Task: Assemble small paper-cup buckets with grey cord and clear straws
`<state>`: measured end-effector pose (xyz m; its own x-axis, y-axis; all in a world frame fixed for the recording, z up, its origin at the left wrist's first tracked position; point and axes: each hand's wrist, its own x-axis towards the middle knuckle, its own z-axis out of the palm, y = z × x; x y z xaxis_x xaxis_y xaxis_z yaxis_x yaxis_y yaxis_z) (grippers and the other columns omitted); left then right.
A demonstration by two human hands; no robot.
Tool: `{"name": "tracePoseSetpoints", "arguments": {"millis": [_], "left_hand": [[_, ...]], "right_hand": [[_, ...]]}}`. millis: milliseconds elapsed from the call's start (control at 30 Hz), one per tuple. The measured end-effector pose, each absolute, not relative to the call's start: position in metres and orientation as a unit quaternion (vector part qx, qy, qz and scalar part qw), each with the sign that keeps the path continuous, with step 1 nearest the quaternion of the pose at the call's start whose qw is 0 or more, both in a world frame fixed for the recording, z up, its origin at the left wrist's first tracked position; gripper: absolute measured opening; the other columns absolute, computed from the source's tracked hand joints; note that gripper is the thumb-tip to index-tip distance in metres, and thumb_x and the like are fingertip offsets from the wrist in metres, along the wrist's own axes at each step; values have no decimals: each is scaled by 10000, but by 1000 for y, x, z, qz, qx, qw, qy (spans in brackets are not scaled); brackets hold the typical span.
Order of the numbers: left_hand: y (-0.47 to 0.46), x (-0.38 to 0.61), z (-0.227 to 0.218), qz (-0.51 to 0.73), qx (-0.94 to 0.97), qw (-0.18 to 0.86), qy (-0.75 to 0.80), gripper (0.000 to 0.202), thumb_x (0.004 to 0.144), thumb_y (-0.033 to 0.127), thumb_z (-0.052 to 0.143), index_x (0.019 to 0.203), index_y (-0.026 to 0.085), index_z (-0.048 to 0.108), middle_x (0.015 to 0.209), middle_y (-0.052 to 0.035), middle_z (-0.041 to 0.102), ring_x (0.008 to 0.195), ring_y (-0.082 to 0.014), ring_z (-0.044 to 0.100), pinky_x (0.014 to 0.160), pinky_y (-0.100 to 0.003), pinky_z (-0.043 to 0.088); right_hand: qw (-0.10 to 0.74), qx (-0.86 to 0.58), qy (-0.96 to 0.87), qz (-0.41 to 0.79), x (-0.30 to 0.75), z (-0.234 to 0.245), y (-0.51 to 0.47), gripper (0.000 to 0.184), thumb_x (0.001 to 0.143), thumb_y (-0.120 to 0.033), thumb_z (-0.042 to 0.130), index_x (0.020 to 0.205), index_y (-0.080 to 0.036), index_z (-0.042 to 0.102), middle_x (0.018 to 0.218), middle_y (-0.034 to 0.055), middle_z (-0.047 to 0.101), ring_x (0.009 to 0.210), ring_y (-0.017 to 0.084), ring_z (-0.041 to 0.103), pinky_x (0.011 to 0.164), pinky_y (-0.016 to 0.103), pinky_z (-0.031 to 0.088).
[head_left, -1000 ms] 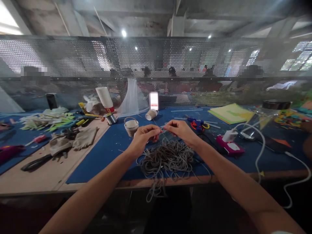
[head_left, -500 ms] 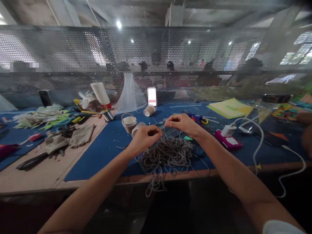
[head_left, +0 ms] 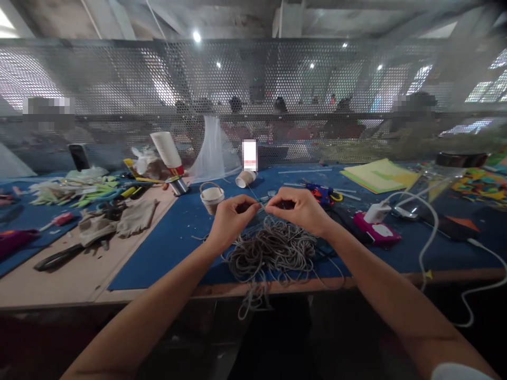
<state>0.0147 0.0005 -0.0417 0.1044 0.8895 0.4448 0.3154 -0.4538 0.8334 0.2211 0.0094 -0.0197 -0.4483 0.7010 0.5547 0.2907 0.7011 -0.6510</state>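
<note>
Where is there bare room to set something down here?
Mainly the blue mat between the beige gloves and the grey cord pile, bare but for specks. Also the pale board's front edge, nearer than the black handle. Crowded: around that pile, left hand, right hand, and the green scraps.

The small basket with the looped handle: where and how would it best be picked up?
Probably by the top of its handle, pinched from above: the small basket stands upright on the blue mat, and the loop arches over its open mouth. Approaching from the picture's left seems clearer, since the left hand overlaps its lower right.
</note>
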Motion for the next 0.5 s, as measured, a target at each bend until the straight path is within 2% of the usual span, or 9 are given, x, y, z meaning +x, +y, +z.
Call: {"name": "tracePoseSetpoints", "arguments": {"millis": [267, 500], "left_hand": [[3, 13, -39, 528, 638, 376, 414, 178, 795, 346, 720, 832, 172, 714, 592, 2, 570, 513, -98, 451, 484, -240, 310], [3, 11, -36, 528, 628, 429, 378, 180, 820, 343, 706, 819, 163, 703, 688, -22, 651, 594, -103, 526, 517, -214, 359]], "right_hand": [[428, -301, -818, 238, 223, -23, 13, 155, 860, -355, 677, 864, -213, 738, 794, 2, 658, 701, 121, 553, 653, 262, 415], [433, -314, -798, 277, 225, -28, 20, 195, 837, -370, 693, 843, -178, 727, 798, 15, 681, 702, 124, 572, 650, 263, 435]]}}
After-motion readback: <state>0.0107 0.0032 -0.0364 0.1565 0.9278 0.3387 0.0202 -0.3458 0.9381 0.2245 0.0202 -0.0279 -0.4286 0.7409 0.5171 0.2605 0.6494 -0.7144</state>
